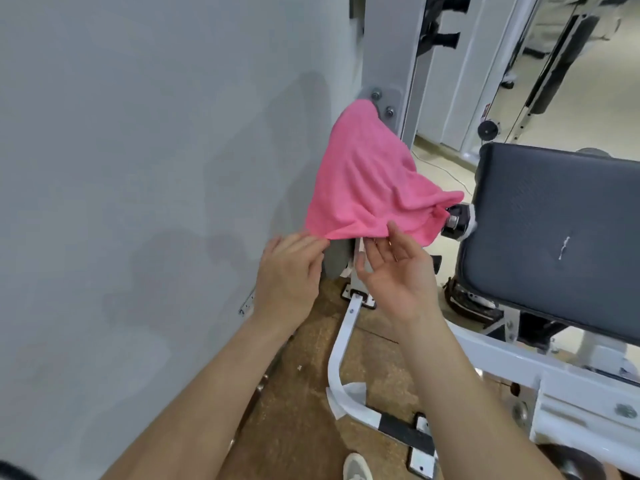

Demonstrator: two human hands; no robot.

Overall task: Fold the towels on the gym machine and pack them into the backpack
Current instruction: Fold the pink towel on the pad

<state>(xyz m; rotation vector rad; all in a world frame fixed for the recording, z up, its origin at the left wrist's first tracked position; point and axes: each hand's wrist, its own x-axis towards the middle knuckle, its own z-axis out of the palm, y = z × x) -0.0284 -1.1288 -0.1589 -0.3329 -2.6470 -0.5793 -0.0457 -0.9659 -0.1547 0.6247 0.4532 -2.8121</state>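
Note:
A pink towel [370,178] hangs draped over a part of the grey and white gym machine [384,64], reaching from the bolted bracket down to a black knob at its right corner. My left hand [289,275] touches the towel's lower left edge with its fingertips; whether it pinches the cloth is unclear. Just below the bottom hem my right hand [394,268] is palm up, fingers relaxed, fingertips at the hem. No backpack is in view.
A grey panel [138,168] fills the left side. The machine's black padded seat [554,230] stands to the right of the towel. White frame bars [343,344] and a footplate cross the brown floor below my arms. My shoe shows at the bottom edge.

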